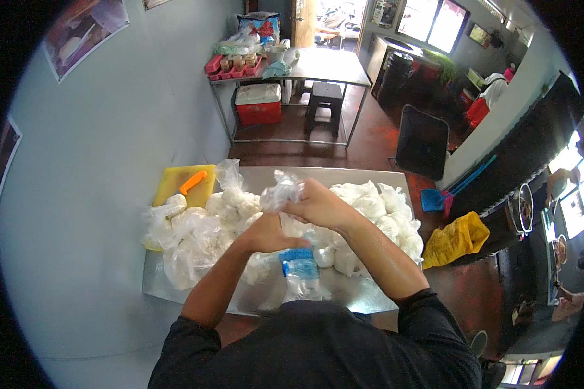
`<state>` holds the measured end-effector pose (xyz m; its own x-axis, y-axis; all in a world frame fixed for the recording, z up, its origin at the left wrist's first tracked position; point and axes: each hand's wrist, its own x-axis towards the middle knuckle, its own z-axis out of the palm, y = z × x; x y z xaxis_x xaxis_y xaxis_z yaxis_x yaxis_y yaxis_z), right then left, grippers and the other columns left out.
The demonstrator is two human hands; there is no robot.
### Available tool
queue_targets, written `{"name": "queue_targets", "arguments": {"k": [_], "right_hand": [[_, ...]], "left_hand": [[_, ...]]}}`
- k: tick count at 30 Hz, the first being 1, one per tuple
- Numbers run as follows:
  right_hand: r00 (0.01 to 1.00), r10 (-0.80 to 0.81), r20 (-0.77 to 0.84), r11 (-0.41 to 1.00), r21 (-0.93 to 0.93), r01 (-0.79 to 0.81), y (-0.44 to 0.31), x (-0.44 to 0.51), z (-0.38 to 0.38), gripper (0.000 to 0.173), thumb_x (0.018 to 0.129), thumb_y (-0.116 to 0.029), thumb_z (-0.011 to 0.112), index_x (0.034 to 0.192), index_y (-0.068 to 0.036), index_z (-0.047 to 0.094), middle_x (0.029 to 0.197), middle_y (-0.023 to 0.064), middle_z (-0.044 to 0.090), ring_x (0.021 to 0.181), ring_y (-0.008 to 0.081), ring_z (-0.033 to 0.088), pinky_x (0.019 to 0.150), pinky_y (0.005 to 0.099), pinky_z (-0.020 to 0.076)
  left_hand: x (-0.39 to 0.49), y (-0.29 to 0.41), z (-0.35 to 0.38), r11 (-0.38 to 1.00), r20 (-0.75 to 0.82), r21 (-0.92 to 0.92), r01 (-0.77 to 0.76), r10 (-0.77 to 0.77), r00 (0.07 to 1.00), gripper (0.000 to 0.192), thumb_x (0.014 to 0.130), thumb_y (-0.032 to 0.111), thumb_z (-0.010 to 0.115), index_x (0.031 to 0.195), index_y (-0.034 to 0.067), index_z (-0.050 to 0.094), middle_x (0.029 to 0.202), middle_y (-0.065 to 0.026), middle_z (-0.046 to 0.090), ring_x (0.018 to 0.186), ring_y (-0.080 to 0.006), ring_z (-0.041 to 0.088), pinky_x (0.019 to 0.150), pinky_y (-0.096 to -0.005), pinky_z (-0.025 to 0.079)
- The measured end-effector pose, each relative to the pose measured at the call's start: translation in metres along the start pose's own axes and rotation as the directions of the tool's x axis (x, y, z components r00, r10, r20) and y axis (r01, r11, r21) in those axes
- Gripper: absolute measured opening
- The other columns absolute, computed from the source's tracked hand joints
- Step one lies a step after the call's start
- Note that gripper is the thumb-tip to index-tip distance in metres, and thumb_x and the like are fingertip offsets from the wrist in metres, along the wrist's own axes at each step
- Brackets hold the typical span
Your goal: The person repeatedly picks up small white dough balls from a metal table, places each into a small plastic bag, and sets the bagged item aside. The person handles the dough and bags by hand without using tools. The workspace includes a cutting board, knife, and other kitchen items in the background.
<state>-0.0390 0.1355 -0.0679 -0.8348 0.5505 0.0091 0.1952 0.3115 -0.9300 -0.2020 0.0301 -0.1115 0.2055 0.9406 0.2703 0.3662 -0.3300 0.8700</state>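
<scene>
Both of my hands are together over the middle of a stainless steel table (365,294). My right hand (321,205) grips the gathered neck of a clear plastic bag (280,193). Just below it, my left hand (267,234) curls around the same bag, its thumb stretched to the right; its fingertips are hidden. White-filled, knotted plastic bags (377,209) are heaped to the right. More bags of a white, crumbly-looking food (197,243) lie to the left, some loosely closed. Flat on the table before my chest is a pack of clear bags with blue print (300,265).
A yellow cutting board (168,187) with an orange-handled knife (193,183) lies at the back left, beside the wall. Beyond is a second table (331,65) with a red cooler (258,104) and a stool (325,97) under it. A yellow sack (455,240) stands at the right.
</scene>
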Motion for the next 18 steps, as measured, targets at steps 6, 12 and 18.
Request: {"name": "queue_targets", "arguments": {"k": [6,12,18], "right_hand": [[0.996,-0.018,-0.091,0.998,-0.064,0.012,-0.027,-0.016,-0.023,0.024,0.089,-0.013,0.079,0.106,0.002,0.074,0.085,0.0055,0.074,0.071,0.0119,0.064,0.066,0.0334,0.0525],[0.635,-0.675,-0.375,0.703,-0.587,0.401,-0.055,-0.068,-0.015,0.028,0.096,-0.025,0.073,0.116,-0.005,0.071,0.085,0.0088,0.07,0.076,0.0214,0.065,0.08,0.0401,0.0518],[0.64,-0.638,0.428,0.022,-0.821,0.571,-0.082,-0.09,-0.027,0.055,0.103,-0.056,0.054,0.112,-0.003,0.067,0.076,0.0095,0.068,0.071,0.0322,0.068,0.087,0.0519,0.0493]], "left_hand": [[0.012,-0.002,0.042,0.704,0.341,-0.635,0.317,-0.113,0.933,0.043,0.11,0.036,0.059,0.126,-0.002,0.068,0.124,-0.0118,0.073,0.087,-0.0206,0.073,0.081,-0.0393,0.057],[0.008,0.019,0.063,0.662,0.431,-0.629,0.408,-0.14,0.891,0.05,0.111,0.042,0.051,0.137,0.001,0.062,0.119,-0.0109,0.071,0.102,-0.0196,0.071,0.097,-0.036,0.055],[0.013,0.029,0.051,0.721,0.282,-0.627,0.295,-0.144,0.949,0.042,0.106,0.022,0.061,0.143,0.004,0.055,0.122,-0.009,0.07,0.112,-0.0153,0.066,0.105,-0.0351,0.051]]}}
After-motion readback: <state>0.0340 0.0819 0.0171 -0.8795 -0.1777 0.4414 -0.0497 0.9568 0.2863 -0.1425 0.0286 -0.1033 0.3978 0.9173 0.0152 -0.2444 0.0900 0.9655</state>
